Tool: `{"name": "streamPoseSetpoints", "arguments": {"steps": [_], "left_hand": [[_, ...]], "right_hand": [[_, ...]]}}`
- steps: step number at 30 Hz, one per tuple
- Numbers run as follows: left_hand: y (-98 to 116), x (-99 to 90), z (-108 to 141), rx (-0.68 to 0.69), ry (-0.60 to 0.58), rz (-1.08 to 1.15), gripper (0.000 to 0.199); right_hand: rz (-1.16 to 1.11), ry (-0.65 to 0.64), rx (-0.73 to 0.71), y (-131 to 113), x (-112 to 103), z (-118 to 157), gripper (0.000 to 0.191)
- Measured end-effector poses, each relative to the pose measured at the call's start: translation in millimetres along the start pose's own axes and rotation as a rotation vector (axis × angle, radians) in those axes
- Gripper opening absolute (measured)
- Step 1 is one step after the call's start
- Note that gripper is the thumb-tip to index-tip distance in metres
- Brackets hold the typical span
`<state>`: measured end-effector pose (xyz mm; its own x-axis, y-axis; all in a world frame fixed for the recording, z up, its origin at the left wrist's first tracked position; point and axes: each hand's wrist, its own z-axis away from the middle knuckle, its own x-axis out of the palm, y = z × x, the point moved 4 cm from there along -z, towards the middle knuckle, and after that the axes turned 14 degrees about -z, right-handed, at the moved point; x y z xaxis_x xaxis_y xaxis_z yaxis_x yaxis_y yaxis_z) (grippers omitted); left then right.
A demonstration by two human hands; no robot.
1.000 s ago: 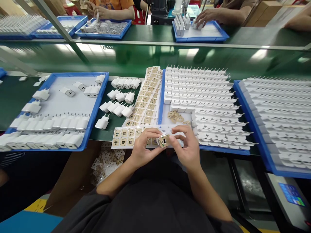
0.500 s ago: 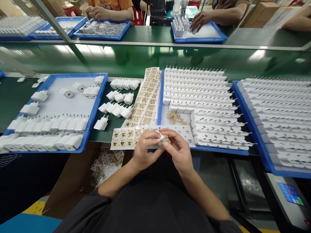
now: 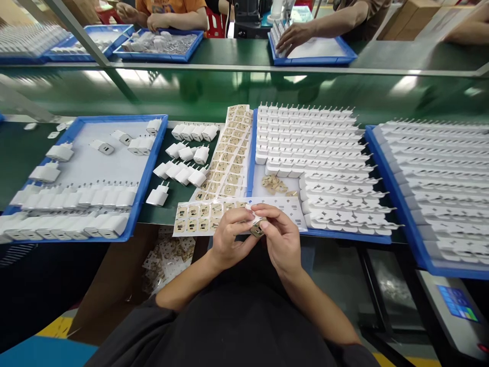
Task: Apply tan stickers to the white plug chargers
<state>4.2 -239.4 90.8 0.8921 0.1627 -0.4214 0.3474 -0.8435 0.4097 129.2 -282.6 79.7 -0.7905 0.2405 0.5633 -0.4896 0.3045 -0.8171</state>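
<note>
Between both hands, close to my body, I hold a white plug charger (image 3: 258, 229) whose port end is covered by a tan sticker with cutouts. My left hand (image 3: 234, 235) is closed on its left side. The fingers and thumb of my right hand (image 3: 281, 237) pinch it from the right, the thumb by the sticker's edge. Much of the charger is hidden by my fingers. Just behind my hands lies a sheet of tan stickers (image 3: 194, 216), bare on its right part. More sticker sheets (image 3: 229, 158) stretch back from it.
A blue tray (image 3: 250, 176) on the right holds rows of chargers and a small heap of tan pieces (image 3: 274, 184). Another full tray (image 3: 397, 204) stands beyond it. Loose chargers (image 3: 181, 171) and a partly filled tray (image 3: 153, 176) are left. Co-workers' hands (image 3: 294, 36) work across the bench.
The charger has turned slightly in my fingers, so its stickered face with the port cutouts shows more plainly. Across the bench, a co-worker's hand has moved left over the tray.
</note>
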Motion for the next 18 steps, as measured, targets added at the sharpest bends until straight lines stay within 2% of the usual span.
{"name": "streamPoseSetpoints", "arguments": {"steps": [9,14,18], "left_hand": [[1,-0.3,2,0.081,0.019,-0.049,0.034],[-5,-1.3,3,-0.033,-0.016,0.037,0.038],[-6,-1.7,2,-0.090,-0.065,0.122,0.041]], "right_hand": [[-0.064,0.007,0.008,4,1,-1,0.016],[0.000,-0.094,0.052,0,-4,-2,0.026],[0.239,-0.179,0.011,-13,-7,-8,0.029]]}}
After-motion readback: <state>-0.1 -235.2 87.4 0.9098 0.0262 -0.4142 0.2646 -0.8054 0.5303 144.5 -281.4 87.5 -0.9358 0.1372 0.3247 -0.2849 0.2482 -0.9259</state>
